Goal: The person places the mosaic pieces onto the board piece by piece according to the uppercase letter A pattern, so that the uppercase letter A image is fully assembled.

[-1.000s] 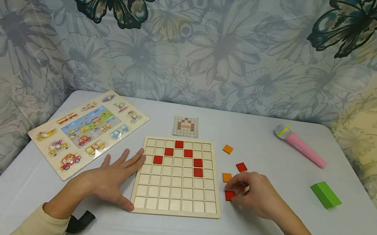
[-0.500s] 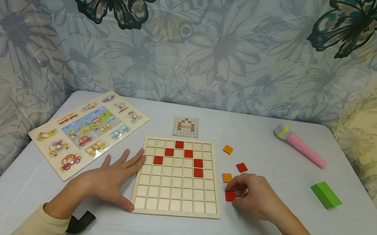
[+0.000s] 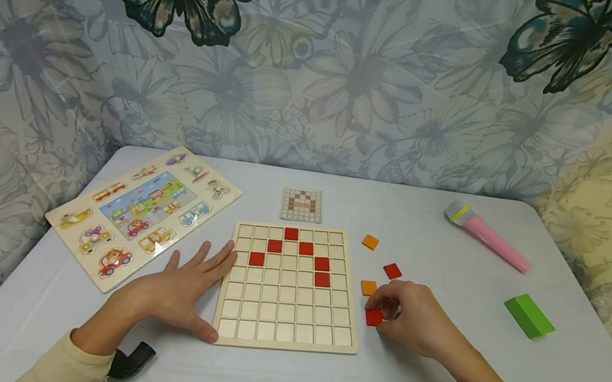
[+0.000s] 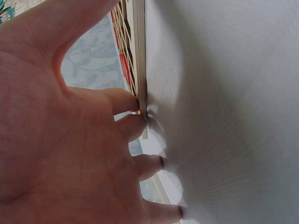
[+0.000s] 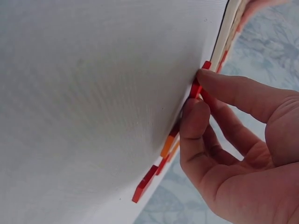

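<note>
My right hand (image 3: pixel 412 318) is on the table to the right of the grid board. Thumb and fingers pinch the edges of a red square tile (image 3: pixel 373 317), which lies low at the tabletop; the right wrist view shows the tile (image 5: pixel 196 87) between thumb and fingertips. My left hand (image 3: pixel 185 289) is spread beside the wooden grid board (image 3: pixel 283 350), thumb at its near left corner and forefinger at its left edge. In the left wrist view the left hand (image 4: pixel 79 140) has its fingertips down on the cloth. Several red tiles (image 3: pixel 322 280) sit in the board's upper cells.
Loose orange tiles (image 3: pixel 370 242) and another red tile (image 3: pixel 392 271) lie right of the board. A small pattern card (image 3: pixel 301 215) is behind it. The vehicle puzzle board (image 3: pixel 119 230) lies left. A pink toy microphone (image 3: pixel 493 242) and a green block (image 3: pixel 529 316) are at right.
My right hand has shifted very slightly, and the red tile at its fingertips has nudged a little to the right. My left hand and the board look the same.
</note>
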`<state>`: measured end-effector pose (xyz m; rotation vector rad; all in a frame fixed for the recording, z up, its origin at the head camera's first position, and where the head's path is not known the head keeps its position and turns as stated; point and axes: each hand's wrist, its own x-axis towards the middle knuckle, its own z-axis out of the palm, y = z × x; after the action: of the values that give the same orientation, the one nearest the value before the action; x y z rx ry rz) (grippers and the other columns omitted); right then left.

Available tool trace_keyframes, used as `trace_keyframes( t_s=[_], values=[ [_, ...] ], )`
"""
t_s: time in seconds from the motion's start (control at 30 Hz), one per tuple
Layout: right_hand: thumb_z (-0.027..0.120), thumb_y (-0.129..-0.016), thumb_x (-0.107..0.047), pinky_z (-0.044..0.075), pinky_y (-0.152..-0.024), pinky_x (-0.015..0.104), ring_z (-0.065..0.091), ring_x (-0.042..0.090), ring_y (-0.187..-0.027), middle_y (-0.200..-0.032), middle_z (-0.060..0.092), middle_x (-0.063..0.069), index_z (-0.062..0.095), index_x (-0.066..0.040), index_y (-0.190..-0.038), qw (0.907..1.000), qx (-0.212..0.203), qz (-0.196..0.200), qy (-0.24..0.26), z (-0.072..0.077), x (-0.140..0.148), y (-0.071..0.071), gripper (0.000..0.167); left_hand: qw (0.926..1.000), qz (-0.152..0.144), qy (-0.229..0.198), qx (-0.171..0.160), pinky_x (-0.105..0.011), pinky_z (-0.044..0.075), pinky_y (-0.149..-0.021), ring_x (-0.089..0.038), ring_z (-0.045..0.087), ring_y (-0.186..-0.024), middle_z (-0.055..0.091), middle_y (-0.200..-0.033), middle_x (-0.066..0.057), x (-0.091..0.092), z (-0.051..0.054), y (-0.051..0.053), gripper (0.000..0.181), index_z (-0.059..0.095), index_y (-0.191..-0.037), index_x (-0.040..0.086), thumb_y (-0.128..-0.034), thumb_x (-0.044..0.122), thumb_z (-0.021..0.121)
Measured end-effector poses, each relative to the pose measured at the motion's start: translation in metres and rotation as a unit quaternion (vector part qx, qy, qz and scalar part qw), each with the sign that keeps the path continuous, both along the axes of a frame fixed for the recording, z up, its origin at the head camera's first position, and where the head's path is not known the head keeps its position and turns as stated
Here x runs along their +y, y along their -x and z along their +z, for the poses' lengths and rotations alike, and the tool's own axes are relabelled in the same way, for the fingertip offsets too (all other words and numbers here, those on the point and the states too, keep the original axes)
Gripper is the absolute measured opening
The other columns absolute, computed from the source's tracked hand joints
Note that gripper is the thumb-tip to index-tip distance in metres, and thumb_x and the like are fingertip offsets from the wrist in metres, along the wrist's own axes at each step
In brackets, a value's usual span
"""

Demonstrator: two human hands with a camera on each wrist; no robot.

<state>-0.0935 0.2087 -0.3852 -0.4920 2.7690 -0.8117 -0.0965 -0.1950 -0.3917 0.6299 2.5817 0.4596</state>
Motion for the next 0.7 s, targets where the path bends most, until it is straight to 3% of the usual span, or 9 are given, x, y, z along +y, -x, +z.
trace_keyframes(
  t_s=[0.7],
  values=[
    [0.082,-0.075,0.006,0.051,-0.067,0.023,0.057,0.012,-0.076,-0.081,0.065,-0.006,0.077,-0.015,-0.090,0.9998,0.019,0.002,0.004,-0.0019,-0.0002,-0.0013,0.027,1.0000,0.000,0.005,0.000,-0.088,0.003,-0.110,-0.051,0.001,-0.159,0.000,-0.177,-0.008,-0.0013,-0.0009,0.0004,0.136,0.015,-0.168,0.008,-0.0681,0.064,0.089]
  ],
)
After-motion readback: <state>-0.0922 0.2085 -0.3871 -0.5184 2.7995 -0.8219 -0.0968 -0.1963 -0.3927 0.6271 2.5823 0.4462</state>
